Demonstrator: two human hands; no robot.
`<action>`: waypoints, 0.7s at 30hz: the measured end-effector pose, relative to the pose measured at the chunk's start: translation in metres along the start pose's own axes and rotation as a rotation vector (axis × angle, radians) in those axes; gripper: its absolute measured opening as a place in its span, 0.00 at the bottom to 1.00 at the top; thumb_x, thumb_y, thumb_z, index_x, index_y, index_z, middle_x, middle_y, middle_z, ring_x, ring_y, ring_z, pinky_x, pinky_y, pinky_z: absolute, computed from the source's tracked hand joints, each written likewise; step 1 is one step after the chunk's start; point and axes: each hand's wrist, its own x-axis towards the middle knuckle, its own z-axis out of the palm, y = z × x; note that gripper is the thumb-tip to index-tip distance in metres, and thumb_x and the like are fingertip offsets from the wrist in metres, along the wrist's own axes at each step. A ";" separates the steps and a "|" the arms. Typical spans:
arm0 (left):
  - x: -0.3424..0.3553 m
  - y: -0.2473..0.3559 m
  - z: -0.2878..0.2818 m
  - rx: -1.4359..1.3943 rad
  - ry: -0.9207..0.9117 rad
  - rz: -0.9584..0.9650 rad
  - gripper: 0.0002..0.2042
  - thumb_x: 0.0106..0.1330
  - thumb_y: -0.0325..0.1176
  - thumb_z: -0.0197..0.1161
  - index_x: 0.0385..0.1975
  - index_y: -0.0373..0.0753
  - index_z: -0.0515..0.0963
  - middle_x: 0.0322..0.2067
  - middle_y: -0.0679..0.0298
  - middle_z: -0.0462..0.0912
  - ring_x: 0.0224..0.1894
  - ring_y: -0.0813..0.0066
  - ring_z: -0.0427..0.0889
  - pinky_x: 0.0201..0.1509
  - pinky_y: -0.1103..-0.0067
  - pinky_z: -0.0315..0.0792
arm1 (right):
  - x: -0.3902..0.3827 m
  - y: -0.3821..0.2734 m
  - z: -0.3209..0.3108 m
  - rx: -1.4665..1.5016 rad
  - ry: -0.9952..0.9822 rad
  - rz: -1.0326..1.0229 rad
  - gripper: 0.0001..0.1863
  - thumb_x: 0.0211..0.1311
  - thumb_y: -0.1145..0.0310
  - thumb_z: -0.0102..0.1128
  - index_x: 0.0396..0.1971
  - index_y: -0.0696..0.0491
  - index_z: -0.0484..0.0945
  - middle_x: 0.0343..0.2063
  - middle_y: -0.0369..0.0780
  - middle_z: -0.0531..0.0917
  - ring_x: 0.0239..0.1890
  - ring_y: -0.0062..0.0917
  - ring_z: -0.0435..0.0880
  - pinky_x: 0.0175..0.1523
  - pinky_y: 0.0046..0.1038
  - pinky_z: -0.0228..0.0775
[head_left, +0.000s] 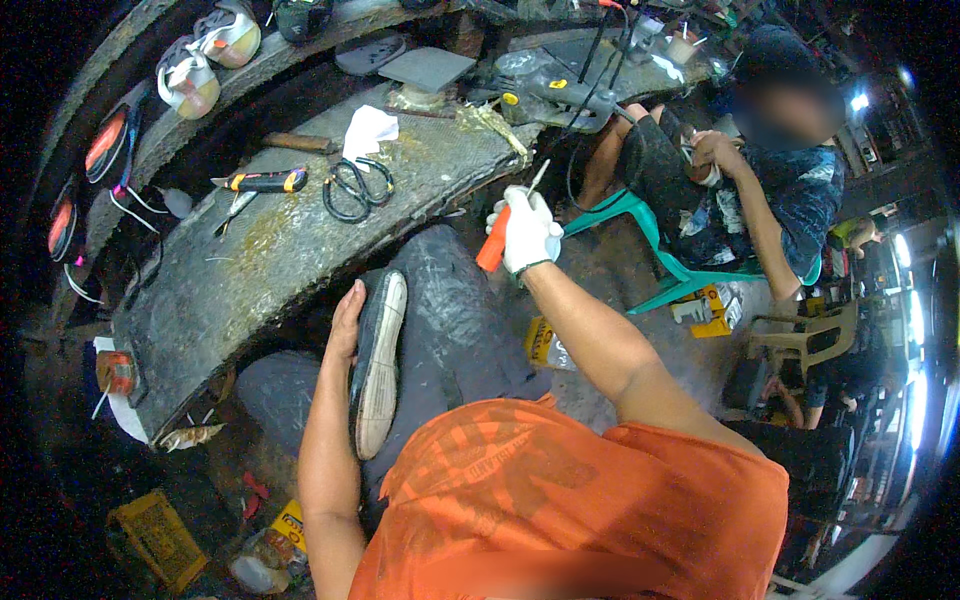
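A dark shoe with a pale, worn sole [378, 370] stands on its side across my lap, its sole turned to the right. My bare left hand [346, 320] holds it from the left, with part of the fingers hidden behind it. My right hand [528, 232], in a white knit glove, is raised beyond my right knee, apart from the shoe. Its fingers are closed round a tool with an orange handle [494, 241] and a thin pale tip pointing up and away. The tool's exact kind is unclear.
A curved, stained workbench [290, 235] carries a utility knife [262, 180], black-handled scissors [357, 190], white paper [370, 132] and a grey block [427, 68]. Shoes [188, 80] line the shelf behind. A person sits right on a green chair [650, 240]. A yellow crate [160, 540] lies lower left.
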 end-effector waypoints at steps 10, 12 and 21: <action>0.010 -0.011 -0.010 0.027 0.026 -0.012 0.32 0.81 0.60 0.60 0.68 0.35 0.79 0.58 0.65 0.86 0.58 0.75 0.82 0.67 0.77 0.72 | 0.033 -0.009 0.005 0.002 -0.057 0.204 0.10 0.72 0.64 0.66 0.44 0.48 0.75 0.26 0.41 0.82 0.20 0.33 0.83 0.24 0.40 0.80; 0.009 -0.011 -0.008 0.031 0.048 -0.010 0.32 0.81 0.59 0.60 0.67 0.35 0.79 0.58 0.65 0.85 0.58 0.76 0.81 0.68 0.77 0.71 | 0.033 -0.007 0.006 0.007 -0.057 0.199 0.09 0.72 0.64 0.66 0.43 0.48 0.74 0.26 0.41 0.82 0.20 0.34 0.83 0.24 0.41 0.80; 0.007 -0.005 -0.003 0.047 0.016 0.004 0.30 0.82 0.59 0.59 0.64 0.35 0.80 0.56 0.67 0.85 0.57 0.77 0.80 0.67 0.77 0.71 | 0.038 -0.007 0.009 0.014 -0.063 0.212 0.10 0.72 0.62 0.65 0.43 0.46 0.72 0.26 0.41 0.80 0.19 0.36 0.82 0.22 0.42 0.79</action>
